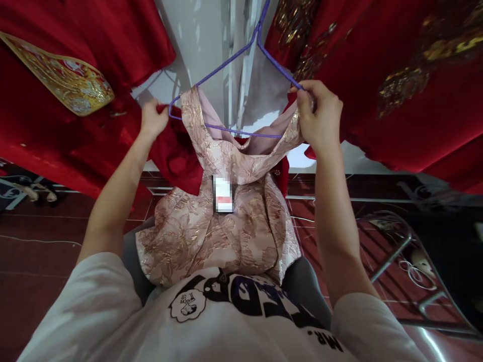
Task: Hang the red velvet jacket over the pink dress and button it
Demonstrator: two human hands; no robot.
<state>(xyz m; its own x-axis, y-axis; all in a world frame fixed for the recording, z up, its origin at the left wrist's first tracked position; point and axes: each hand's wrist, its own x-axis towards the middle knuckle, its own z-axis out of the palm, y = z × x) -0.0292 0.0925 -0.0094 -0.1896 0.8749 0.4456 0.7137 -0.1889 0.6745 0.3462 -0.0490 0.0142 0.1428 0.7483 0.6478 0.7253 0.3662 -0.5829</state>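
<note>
A pink and gold brocade dress (pixel 222 221) hangs in front of me on a purple wire hanger (pixel 226 63), with a small tag at its chest. My right hand (pixel 320 118) is closed around the hanger's right end and the dress's right shoulder strap. My left hand (pixel 153 119) is raised at the hanger's left end, fingers curled against the red cloth and wire there; what they grip is hidden. The dress's left strap lies over the hanger just right of that hand.
Red garments with gold embroidery hang at the left (pixel 64 85) and the right (pixel 407 75). A white wall (pixel 204 35) is behind the hanger. Below are dark red floor tiles (pixel 45 241) and a metal frame (pixel 400 251) at the lower right.
</note>
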